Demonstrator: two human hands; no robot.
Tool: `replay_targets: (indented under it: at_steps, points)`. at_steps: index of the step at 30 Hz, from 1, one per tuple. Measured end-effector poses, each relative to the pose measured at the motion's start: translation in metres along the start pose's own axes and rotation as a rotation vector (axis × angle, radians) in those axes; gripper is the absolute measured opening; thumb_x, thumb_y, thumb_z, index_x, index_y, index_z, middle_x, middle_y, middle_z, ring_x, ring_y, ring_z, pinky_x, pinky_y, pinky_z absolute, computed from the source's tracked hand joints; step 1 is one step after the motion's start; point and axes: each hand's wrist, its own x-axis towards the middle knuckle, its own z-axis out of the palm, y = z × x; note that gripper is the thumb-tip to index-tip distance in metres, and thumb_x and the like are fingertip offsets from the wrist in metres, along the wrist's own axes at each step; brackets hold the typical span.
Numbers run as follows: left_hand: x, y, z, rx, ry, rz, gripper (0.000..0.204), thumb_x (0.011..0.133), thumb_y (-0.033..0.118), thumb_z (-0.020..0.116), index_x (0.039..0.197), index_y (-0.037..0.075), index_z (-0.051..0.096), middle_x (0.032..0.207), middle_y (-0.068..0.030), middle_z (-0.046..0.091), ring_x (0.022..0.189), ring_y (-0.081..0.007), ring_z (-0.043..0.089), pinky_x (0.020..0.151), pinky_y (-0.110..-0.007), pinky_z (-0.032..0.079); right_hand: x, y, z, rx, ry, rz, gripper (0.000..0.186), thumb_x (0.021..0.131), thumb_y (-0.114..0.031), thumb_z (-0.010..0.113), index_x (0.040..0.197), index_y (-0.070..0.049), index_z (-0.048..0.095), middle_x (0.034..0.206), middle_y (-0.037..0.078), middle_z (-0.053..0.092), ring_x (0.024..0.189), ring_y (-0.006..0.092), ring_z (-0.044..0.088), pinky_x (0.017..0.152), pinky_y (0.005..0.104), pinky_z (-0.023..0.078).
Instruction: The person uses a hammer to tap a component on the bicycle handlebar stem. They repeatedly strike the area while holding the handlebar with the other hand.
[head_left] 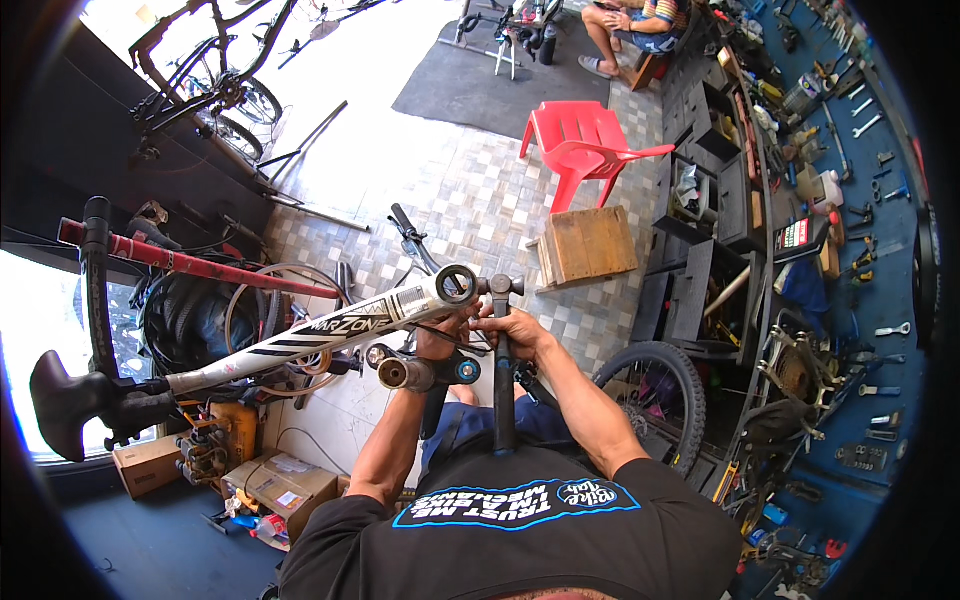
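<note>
A white bicycle frame [300, 335] with black stripes is held level across the left side, its open head tube [457, 285] in front of my hands. Right beside that tube is a hammer [503, 380], head up and handle running back to my chest. My right hand [525, 332] is closed around the hammer just below its head. My left hand [443, 340] is bent close by, partly covered by the frame; what its fingers grip is hidden. Below it a suspension fork shows its tan steerer tube [405, 375] and a blue top cap [466, 370].
A handlebar [408, 230] hangs on cables beyond the frame. A wooden box [588, 247] and a red plastic chair [580, 140] stand ahead. A bike wheel [655, 400] is at right, near drawers and a blue tool wall [880, 300]. Cardboard boxes [285, 490] lie lower left. Another person sits far right.
</note>
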Motion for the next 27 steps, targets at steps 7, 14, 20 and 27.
replay_targets:
  at_steps: [7, 14, 20, 27]
  points:
    - [-0.006, 0.002, -0.001, 0.031, -0.015, -0.008, 0.025, 0.093, 0.017, 0.072, 0.114, 0.004, 0.069, 0.099, -0.0064, 0.073, 0.069, -0.0085, 0.063, 0.05, -0.022, 0.049, 0.003, 0.013, -0.002, 0.014, 0.008, -0.013, 0.019, 0.085, -0.007, 0.077, 0.09, -0.008, 0.059, 0.083, 0.003, 0.068, 0.06, 0.0069, 0.053, 0.055, 0.023, 0.044]
    - [-0.011, 0.005, -0.011, 0.097, -0.11, 0.021, 0.027, 0.096, 0.019, 0.067, 0.116, 0.001, 0.067, 0.102, -0.0085, 0.072, 0.072, -0.0121, 0.065, 0.053, -0.025, 0.052, -0.004, 0.036, 0.023, 0.125, 0.076, -0.081, 0.016, 0.086, -0.008, 0.075, 0.088, -0.009, 0.059, 0.089, 0.006, 0.07, 0.058, 0.0074, 0.054, 0.053, 0.0213, 0.044]
    - [-0.01, 0.016, -0.017, 0.172, -0.236, 0.071, 0.034, 0.098, 0.03, 0.065, 0.117, 0.002, 0.065, 0.102, -0.0084, 0.072, 0.073, -0.0122, 0.065, 0.058, -0.026, 0.053, -0.002, 0.063, 0.029, 0.239, 0.146, -0.182, 0.015, 0.088, -0.012, 0.075, 0.09, -0.008, 0.06, 0.073, -0.001, 0.061, 0.055, 0.0091, 0.055, 0.051, 0.022, 0.044]
    - [-0.012, 0.016, -0.017, -0.001, -0.302, 0.051, 0.041, 0.098, 0.038, 0.063, 0.119, 0.003, 0.062, 0.111, -0.0104, 0.071, 0.08, -0.0143, 0.064, 0.058, -0.03, 0.056, -0.037, 0.039, -0.029, 0.347, 0.301, -0.236, 0.028, 0.095, -0.03, 0.067, 0.108, -0.006, 0.059, 0.069, -0.003, 0.049, 0.049, 0.0061, 0.042, 0.045, 0.0248, 0.037]
